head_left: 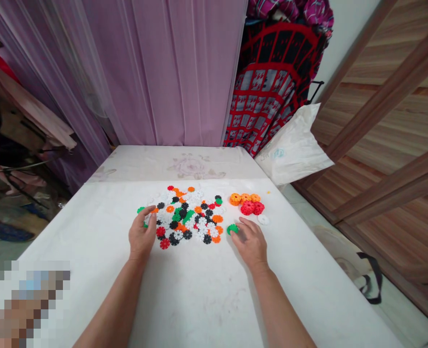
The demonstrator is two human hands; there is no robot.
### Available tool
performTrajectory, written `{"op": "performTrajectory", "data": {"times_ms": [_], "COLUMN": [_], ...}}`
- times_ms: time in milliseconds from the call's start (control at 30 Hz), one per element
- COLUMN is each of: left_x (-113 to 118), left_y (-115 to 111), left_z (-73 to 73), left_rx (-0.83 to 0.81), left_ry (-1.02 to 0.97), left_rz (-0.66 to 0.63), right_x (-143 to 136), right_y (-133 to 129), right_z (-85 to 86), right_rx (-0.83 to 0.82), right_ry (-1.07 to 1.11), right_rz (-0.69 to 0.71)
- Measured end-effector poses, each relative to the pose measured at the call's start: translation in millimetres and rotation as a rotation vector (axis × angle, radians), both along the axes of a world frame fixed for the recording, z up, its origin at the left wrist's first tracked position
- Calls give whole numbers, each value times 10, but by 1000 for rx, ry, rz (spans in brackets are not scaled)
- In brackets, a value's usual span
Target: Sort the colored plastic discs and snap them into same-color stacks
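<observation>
A loose pile of snowflake discs (188, 220), notched plastic connector pieces in white, black, orange, green and red, lies on the table. My left hand (142, 236) is at the pile's left edge, fingers curved and thumb apart. An orange disc (155, 210) shows by its fingertips; whether they touch it I cannot tell. To the right of the pile, my right hand (252, 241) has a green snowflake disc (232, 229) at its thumb and fingertips. Beyond that hand sit grouped orange discs (245, 198) and red discs (252, 208). A white disc (263, 220) lies beside them.
A white cloth covers the table (199, 299), with a flower-printed strip at its far end. Purple curtains (178, 72) hang behind. A white plastic bag (290, 145) is at the far right corner, near wooden cabinet doors (388, 111). Clothes (25, 96) hang on the left.
</observation>
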State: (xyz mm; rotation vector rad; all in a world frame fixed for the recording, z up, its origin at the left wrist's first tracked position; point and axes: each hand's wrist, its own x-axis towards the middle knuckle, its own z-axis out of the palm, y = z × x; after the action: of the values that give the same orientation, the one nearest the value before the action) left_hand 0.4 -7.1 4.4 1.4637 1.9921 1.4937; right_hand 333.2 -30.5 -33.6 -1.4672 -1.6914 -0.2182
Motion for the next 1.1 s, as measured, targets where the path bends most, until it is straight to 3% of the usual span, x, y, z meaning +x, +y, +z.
{"op": "performTrajectory", "data": {"times_ms": [333,500,900,1100], "left_x": [-11,-32,-38,-41], "left_y": [27,32,58,52], "left_z": [-53,-94,-138,-145], "left_rx": [-27,-13,-24,-33], "left_ry": [-185,-213,-277,-260], "left_rz": [8,22,-10,-13], "right_x": [-28,-40,-65,-80], "right_y": [-13,-19,-43,11], "right_z": [12,37,88,100], "right_rx": [-44,-34,-234,-187], "right_ry": [-24,-36,-142,-90], "right_rz": [-7,-8,0,10]}}
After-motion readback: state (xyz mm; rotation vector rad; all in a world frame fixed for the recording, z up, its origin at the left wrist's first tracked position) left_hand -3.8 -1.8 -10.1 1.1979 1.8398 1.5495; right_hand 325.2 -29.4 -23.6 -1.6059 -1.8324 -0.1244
